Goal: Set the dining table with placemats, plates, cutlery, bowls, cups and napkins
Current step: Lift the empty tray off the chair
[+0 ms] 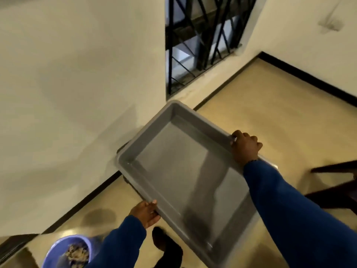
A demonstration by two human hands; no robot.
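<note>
I hold a large grey plastic tray (173, 117) above the floor, tilted, with nothing in it. My left hand (146, 212) grips its near left rim, thumb on top. My right hand (245, 147) grips the right rim, fingers curled over the edge. Both arms wear blue sleeves. The tray's far corner is close to the cream wall.
A cream wall (77, 93) fills the left side, with a black skirting line along the beige floor (270, 113). A barred window (201, 41) stands ahead. A purple bucket (63, 246) with scraps sits at bottom left. Dark wooden furniture legs (336, 182) show at right.
</note>
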